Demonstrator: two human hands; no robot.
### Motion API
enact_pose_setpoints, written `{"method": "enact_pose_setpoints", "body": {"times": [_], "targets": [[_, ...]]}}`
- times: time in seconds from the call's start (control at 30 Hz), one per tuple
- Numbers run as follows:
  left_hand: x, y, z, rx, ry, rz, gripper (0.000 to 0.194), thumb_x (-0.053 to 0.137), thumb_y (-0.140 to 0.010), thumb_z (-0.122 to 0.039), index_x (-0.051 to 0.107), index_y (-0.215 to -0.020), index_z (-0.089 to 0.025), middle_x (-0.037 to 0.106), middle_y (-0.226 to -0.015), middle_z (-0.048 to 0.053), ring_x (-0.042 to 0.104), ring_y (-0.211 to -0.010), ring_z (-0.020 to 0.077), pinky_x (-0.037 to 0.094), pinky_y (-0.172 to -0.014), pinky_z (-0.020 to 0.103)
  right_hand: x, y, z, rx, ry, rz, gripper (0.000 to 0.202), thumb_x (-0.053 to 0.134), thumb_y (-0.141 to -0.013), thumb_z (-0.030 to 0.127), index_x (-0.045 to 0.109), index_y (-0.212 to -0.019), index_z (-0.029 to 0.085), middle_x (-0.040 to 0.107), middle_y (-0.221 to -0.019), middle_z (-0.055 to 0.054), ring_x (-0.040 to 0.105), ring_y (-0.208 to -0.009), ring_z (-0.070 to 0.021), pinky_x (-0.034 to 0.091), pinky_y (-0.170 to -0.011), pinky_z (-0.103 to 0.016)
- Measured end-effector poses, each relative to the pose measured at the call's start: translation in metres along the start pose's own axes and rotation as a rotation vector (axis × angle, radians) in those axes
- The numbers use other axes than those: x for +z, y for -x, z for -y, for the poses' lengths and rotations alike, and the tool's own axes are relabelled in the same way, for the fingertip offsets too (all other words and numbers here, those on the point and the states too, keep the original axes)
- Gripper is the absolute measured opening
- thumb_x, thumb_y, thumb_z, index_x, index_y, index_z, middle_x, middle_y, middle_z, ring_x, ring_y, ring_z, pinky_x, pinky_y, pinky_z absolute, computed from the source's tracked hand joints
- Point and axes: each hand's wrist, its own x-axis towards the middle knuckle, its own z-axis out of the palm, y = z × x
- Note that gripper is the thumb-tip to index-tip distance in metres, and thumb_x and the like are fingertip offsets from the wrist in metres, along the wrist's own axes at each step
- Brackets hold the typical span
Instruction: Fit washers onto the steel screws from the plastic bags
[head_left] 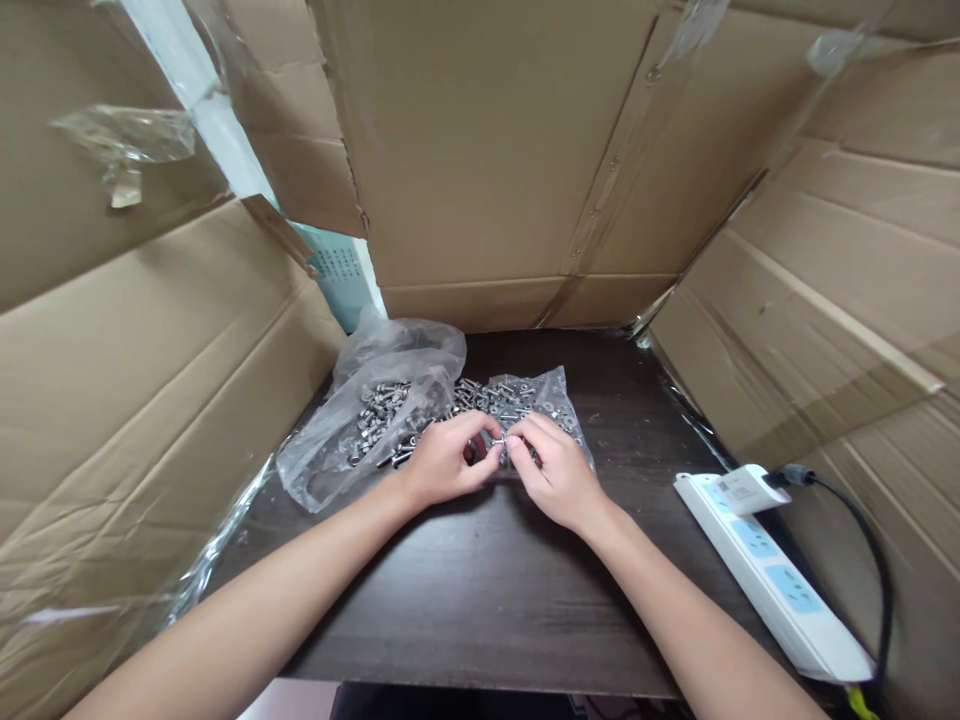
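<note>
My left hand [456, 456] pinches a small silvery bolt [499, 441] between thumb and forefinger. From the other side, the closed fingertips of my right hand [553, 466] meet the bolt's end; whether a nut or washer sits there is too small to make out. Just beyond both hands, a pile of loose metal bolts [491, 393] and washers lies on a flat clear plastic sheet [553, 388]. Left of my left hand, a crumpled clear plastic bag [306, 452] holds many more bolts [381, 405], and part of the heap is hidden behind my fingers.
The dark wooden table [450, 600] is walled by cardboard panels [495, 140] at the back and both sides. On the right lies a white power strip [787, 590] with a plugged-in white adapter [750, 490] and a black cable [874, 540].
</note>
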Motion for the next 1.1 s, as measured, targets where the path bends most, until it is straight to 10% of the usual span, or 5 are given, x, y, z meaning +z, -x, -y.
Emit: {"method": "enact_pose_setpoints", "body": {"times": [0.37,1.1], "targets": [[0.0,0.0014,0.0016,0.06,-0.007,0.004,0.008,0.063,-0.093,-0.023,0.064,-0.101,-0.018,0.07,-0.09,0.002,0.063,-0.067,0.0105,0.05,-0.065,0.022,0.0045,0.0021,0.0088,0.102,-0.246,-0.042,0.026,0.057,-0.094,0.027,0.056,-0.12,0.022,0.07,-0.095,-0.004,0.065,-0.068,-0.0149,0.054,-0.06,-0.027],[-0.0009,-0.0017,-0.0017,0.124,-0.036,-0.023,0.02,0.058,-0.099,-0.021,0.071,-0.113,-0.017,0.077,-0.101,0.008,0.071,-0.081,0.0148,0.058,-0.073,0.025,0.003,0.001,0.0049,0.104,-0.155,-0.075,0.016,0.058,-0.096,0.031,0.049,-0.086,0.024,0.057,-0.073,0.003,0.054,-0.058,-0.0121,0.045,-0.057,-0.025]]}}
